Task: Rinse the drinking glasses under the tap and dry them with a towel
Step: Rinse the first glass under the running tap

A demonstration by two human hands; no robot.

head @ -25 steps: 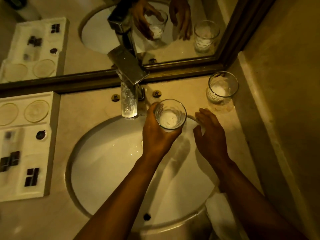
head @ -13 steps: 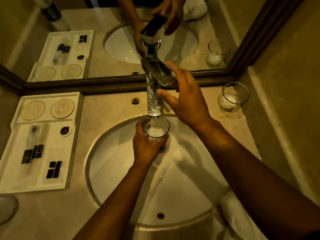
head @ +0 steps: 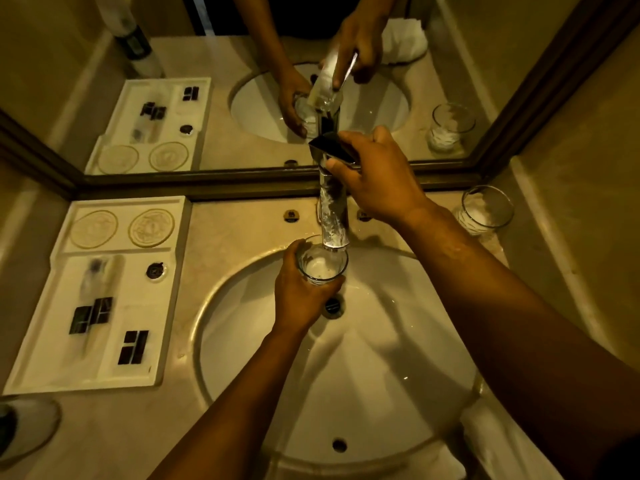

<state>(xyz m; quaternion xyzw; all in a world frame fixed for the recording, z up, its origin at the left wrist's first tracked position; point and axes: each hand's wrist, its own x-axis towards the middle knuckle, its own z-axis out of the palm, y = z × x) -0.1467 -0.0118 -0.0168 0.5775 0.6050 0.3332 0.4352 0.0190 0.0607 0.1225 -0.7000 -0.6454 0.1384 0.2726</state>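
Now left hand [head: 304, 292] wrapped around glass [head: 322, 265], upright over sink [head: 381, 358], directly under tap [head: 334, 216] spout. Right hand [head: 381, 178] grips tap lever [head: 332, 150], fingers curled over it. Cannot tell if water runs. Second glass [head: 486, 209] stands on counter [head: 235, 230] at right, well apart from sink. White towel [head: 498, 441] lies at near right sink edge. I judge glass light, rigid, fragile, slippery when wet; I would hold around middle wall, firm, not at rim.
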